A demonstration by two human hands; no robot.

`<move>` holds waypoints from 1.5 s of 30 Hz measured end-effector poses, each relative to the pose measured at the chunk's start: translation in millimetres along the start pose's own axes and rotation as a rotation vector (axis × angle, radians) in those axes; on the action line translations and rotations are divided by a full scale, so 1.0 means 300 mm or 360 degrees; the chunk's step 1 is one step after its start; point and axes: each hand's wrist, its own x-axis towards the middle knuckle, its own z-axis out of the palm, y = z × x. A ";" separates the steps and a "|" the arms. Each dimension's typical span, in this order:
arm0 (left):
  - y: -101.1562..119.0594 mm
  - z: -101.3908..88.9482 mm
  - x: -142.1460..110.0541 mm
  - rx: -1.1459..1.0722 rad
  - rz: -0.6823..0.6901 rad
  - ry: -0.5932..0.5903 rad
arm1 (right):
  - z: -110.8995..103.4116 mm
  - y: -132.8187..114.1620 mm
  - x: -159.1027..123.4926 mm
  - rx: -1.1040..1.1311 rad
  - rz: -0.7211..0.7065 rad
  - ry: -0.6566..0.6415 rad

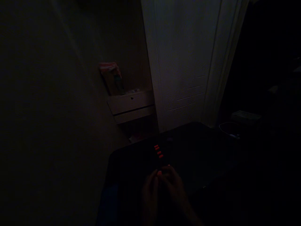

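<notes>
In the dim light, my left hand and my right hand meet over a dark tabletop. Their fingertips are closed around a small bright red piece, whose kind is too dark to make out. Just past the fingers of the right hand, a bit of another red piece shows. Farther off, several small red blocks lie in a short slanting row on the tabletop. Most of both palms is lost in shadow.
A blue item lies at the lower left. Beyond the table stand a pale door and a drawer unit with a bottle and a bag-like item on top. A white cable lies at right.
</notes>
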 end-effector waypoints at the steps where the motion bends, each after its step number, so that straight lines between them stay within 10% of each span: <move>1: -0.002 -0.003 0.001 0.0005 0.0029 -0.0038 | -0.002 -0.002 0.004 0.0000 -0.0006 -0.0012; 45: 0.035 -0.001 -0.034 0.0006 -0.0231 0.0132 | -0.015 -0.023 -0.042 -0.0641 -0.0545 -0.0316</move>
